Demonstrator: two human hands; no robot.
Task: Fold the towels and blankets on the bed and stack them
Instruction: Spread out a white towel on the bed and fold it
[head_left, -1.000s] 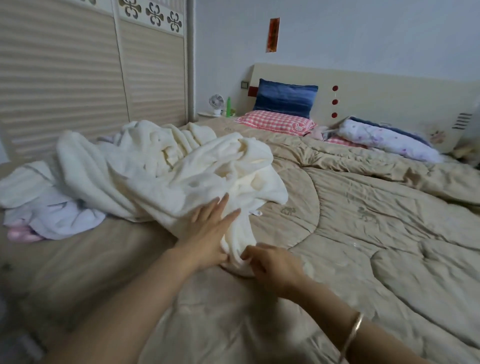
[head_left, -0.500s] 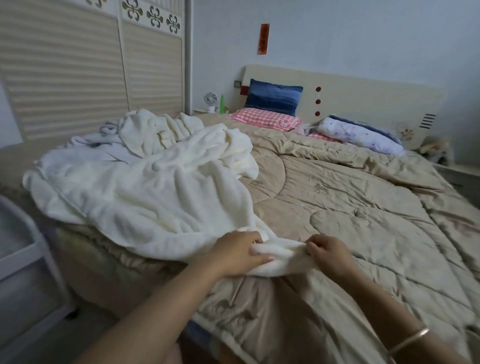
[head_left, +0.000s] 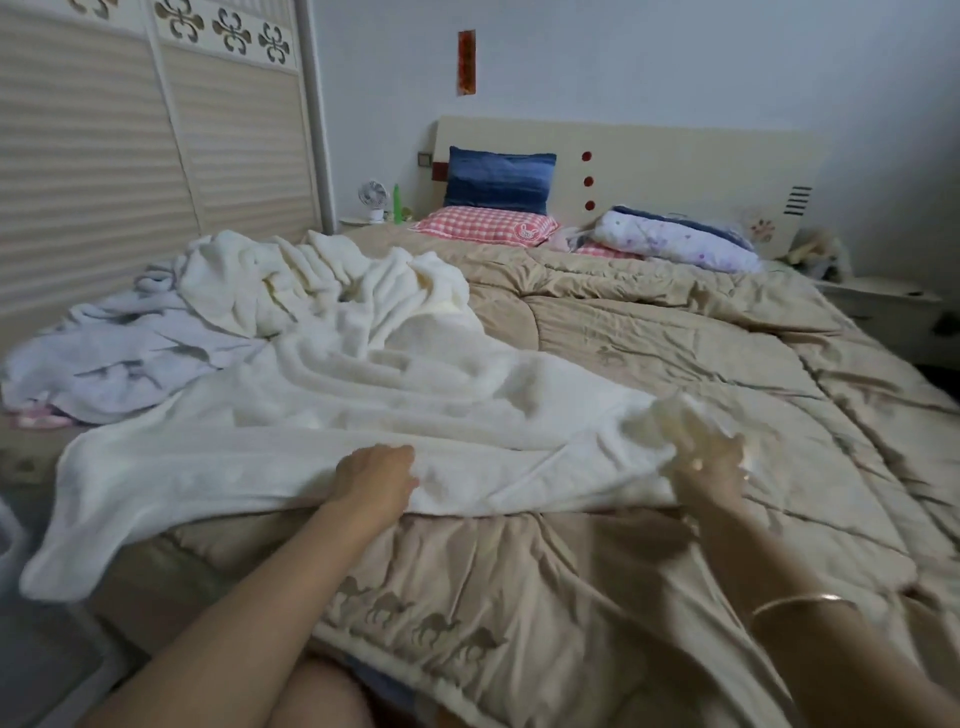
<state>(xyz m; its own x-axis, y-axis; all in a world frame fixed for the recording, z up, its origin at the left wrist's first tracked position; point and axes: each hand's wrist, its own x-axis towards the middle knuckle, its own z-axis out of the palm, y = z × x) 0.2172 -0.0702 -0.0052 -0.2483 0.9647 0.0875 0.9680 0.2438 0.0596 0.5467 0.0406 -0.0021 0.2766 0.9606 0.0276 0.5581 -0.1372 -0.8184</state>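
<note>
Over the quilt (head_left: 675, 338), a soft, limp blanket (head_left: 389, 395) is being gripped by its hem — left hand (head_left: 376, 480) midway; right hand (head_left: 709, 467), corner.

The white blanket (head_left: 363, 384) is thick, fluffy, matt fleece; the tan quilt (head_left: 649, 338) under it is smooth stitched cloth with a faint sheen.
</note>
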